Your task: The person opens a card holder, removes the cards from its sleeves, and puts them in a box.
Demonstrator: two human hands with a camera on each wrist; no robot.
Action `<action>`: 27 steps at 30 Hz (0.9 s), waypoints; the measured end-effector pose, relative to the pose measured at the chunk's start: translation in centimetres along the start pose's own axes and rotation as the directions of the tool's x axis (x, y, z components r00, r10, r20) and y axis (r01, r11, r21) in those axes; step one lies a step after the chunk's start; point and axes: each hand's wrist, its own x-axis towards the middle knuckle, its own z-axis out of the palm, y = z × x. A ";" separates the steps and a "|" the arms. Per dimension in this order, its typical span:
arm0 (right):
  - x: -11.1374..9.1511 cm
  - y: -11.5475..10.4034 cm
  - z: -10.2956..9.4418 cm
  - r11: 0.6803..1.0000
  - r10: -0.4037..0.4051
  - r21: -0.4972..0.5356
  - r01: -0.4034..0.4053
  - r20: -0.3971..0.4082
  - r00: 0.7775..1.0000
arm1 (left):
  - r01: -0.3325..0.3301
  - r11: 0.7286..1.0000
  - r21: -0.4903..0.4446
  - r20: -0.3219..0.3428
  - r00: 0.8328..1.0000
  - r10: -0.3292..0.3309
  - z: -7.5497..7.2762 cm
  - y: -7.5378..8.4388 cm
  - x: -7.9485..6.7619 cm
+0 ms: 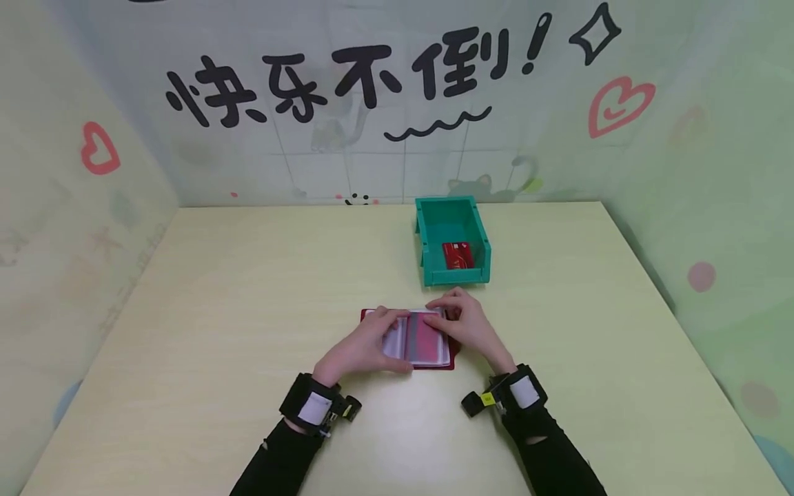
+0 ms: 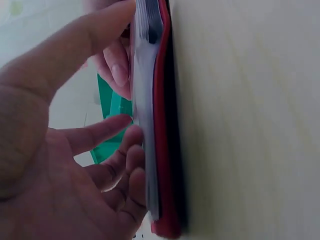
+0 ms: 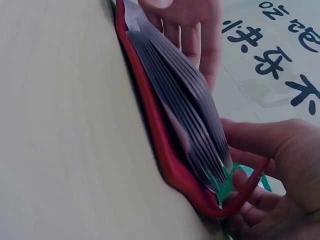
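A red card holder [image 1: 428, 341] lies spread on the table with its clear sleeves showing, a pink and grey card face on the right-hand page. My left hand [image 1: 366, 342] holds its left side, thumb by the near edge and fingers toward the far edge. On the right, my right hand [image 1: 468, 324] grips the sleeves and cover edge, thumb on the top page. Fanned sleeves [image 3: 185, 100] stand in a stack above the red cover in the right wrist view. A red strap [image 3: 247, 192] loops up among the right fingers there.
Beyond the hands stands a green bin [image 1: 455, 277] with a red card [image 1: 457, 255] inside, near its front wall. The pale wooden table [image 1: 248, 296] meets printed wall sheets at the back and both sides.
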 end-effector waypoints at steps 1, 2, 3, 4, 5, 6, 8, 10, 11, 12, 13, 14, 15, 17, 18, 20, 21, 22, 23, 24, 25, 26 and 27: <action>0.0 0.2 0.1 1.000 0.001 0.011 0.000 -0.021 1.000 | 0.017 1.000 0.026 -0.010 1.000 -0.017 0.2 0.3 0.1; 0.0 0.4 0.3 1.000 0.003 0.023 -0.002 -0.043 0.999 | 0.033 0.998 0.055 -0.025 0.999 -0.031 0.5 0.6 0.2; 0.0 0.5 0.5 0.999 0.004 0.037 -0.002 -0.064 0.998 | 0.045 0.996 0.082 -0.041 0.998 -0.042 0.7 0.9 0.2; 0.0 0.6 0.6 0.999 0.006 0.053 -0.001 -0.084 0.996 | 0.056 0.993 0.107 -0.056 0.997 -0.051 0.8 1.2 0.3; 0.0 0.7 0.8 0.998 0.008 0.066 -0.001 -0.101 0.995 | 0.066 0.990 0.127 -0.072 0.996 -0.057 1.0 1.4 0.4; 0.0 0.7 0.9 0.997 0.011 0.076 -0.002 -0.114 0.993 | 0.075 0.987 0.141 -0.085 0.994 -0.063 1.1 1.5 0.5; 0.0 0.7 1.0 0.995 0.020 0.095 -0.007 -0.135 0.991 | 0.088 0.985 0.150 -0.101 0.992 -0.073 1.3 1.7 0.6; -0.1 0.6 1.1 0.994 0.031 0.104 -0.015 -0.148 0.989 | 0.098 0.984 0.150 -0.101 0.991 -0.083 1.3 1.8 0.6; -0.1 0.6 1.2 0.994 0.036 0.105 -0.020 -0.152 0.988 | 0.101 0.984 0.147 -0.101 0.991 -0.086 1.3 1.8 0.7; -0.1 0.6 1.2 0.994 0.040 0.105 -0.024 -0.157 0.987 | 0.104 0.985 0.138 -0.100 0.991 -0.091 1.3 1.8 0.7; -0.1 0.6 1.2 0.994 0.044 0.105 -0.027 -0.160 0.986 | 0.106 0.985 0.134 -0.099 0.991 -0.093 1.3 1.8 0.7; -0.1 0.5 1.3 0.994 0.047 0.106 -0.030 -0.163 0.985 | 0.107 0.986 0.128 -0.099 0.991 -0.094 1.3 1.7 0.7; -0.1 0.6 1.4 0.994 0.048 0.106 -0.031 -0.167 0.985 | 0.107 0.987 0.123 -0.102 0.990 -0.095 1.3 1.7 0.7; -0.1 0.6 1.4 0.993 0.054 0.110 -0.035 -0.175 0.983 | 0.108 0.988 0.112 -0.104 0.990 -0.096 1.3 1.5 0.7; -0.1 0.6 1.5 0.993 0.058 0.112 -0.038 -0.179 0.982 | 0.105 0.989 0.106 -0.104 0.990 -0.094 1.3 1.5 0.7; -0.1 0.6 1.5 0.993 0.066 0.108 -0.047 -0.178 0.982 | 0.097 0.989 0.114 -0.095 0.992 -0.086 1.3 1.4 0.7; -0.1 0.6 1.6 0.993 0.070 0.104 -0.052 -0.177 0.982 | 0.090 0.988 0.123 -0.088 0.993 -0.080 1.3 1.4 0.7; -0.1 0.6 1.6 0.993 0.074 0.100 -0.057 -0.175 0.982 | 0.083 0.988 0.133 -0.077 0.994 -0.074 1.4 1.4 0.7; -0.1 0.6 1.6 0.994 0.077 0.096 -0.061 -0.173 0.982 | 0.077 0.987 0.138 -0.068 0.995 -0.068 1.4 1.4 0.7; -0.1 0.7 1.7 0.994 0.078 0.090 -0.063 -0.171 0.982 | 0.072 0.987 0.142 -0.062 0.996 -0.063 1.4 1.4 0.7; -0.2 0.7 1.7 0.994 0.077 0.086 -0.063 -0.170 0.982 | 0.070 0.987 0.143 -0.057 0.996 -0.062 1.4 1.4 0.7; -0.2 0.7 1.7 0.994 0.076 0.088 -0.061 -0.172 0.982 | 0.070 0.987 0.142 -0.056 0.996 -0.063 1.4 1.4 0.7; -0.2 0.7 1.7 0.995 0.071 0.087 -0.056 -0.175 0.982 | 0.074 0.988 0.135 -0.055 0.996 -0.067 1.4 1.4 0.7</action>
